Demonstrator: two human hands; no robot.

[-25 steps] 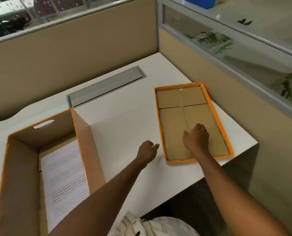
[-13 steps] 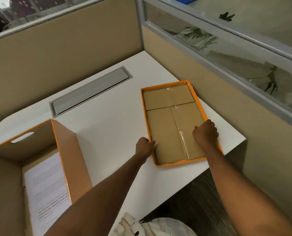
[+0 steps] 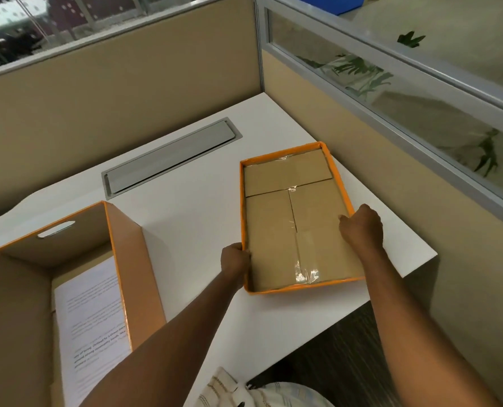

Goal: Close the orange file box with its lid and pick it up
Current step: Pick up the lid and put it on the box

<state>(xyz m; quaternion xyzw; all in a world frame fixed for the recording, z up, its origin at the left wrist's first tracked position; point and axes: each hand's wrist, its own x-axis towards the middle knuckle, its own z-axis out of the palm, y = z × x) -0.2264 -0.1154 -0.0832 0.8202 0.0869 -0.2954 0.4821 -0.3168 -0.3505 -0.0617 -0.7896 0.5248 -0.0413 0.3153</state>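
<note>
White desk (image 3: 191, 230) carries three items. Grey recessed cable tray (image 3: 171, 158) sits centrally at rear. Open orange file box (image 3: 126, 259) stands front-left of it; upturned lid (image 3: 291, 218), apparently resting flat, lies front-right.

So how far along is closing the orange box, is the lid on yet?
Not yet. The orange box stands open with paper inside. In hand: left hand and right hand grip the lid, upside down on the desk. Left: flip, fit, lift the box.

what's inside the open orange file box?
Inside the file box, a printed sheet lies on the bottom. The left forearm covers its near corner; anything beneath it is hidden.
</note>
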